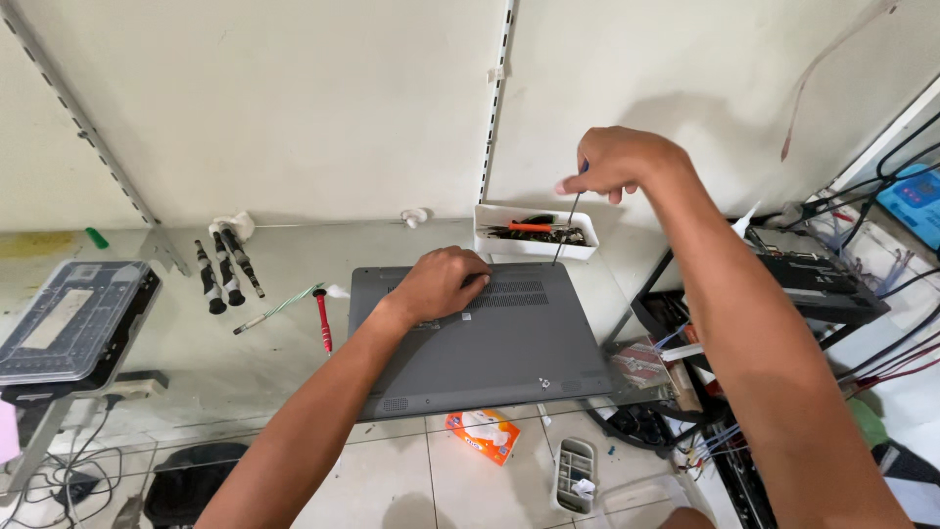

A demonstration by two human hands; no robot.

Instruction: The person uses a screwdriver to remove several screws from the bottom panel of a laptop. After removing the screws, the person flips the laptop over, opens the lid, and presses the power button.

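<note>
The glass counter (245, 372) carries the lot, smooth and see-through, with the tiled floor showing beneath it. On it, bottom up, lies the grey laptop (490, 343): a flat, rigid slab with a matte shell and a strip of vent slots along its far edge. It looks moderately heavy and stiff, likely to slide on glass, so the plain middle of the base or the long edges seem the safe places to press or lift, not the vents. The left hand (439, 284) rests there now, knuckles curled, palm down on the far part of the base, gripping nothing.

Behind the laptop sits a white plastic tray (490, 247), shallow and light, full of small tools. Above its right end the right hand (619, 162) is pinched shut around the top of a thin precision screwdriver (565, 230), the slim metal shaft hanging down toward the tray. It would be light, hard and easy to roll, best held at the handle.

To the left lie a red-handled screwdriver (322, 318) and three black driver handles (225, 269).
</note>
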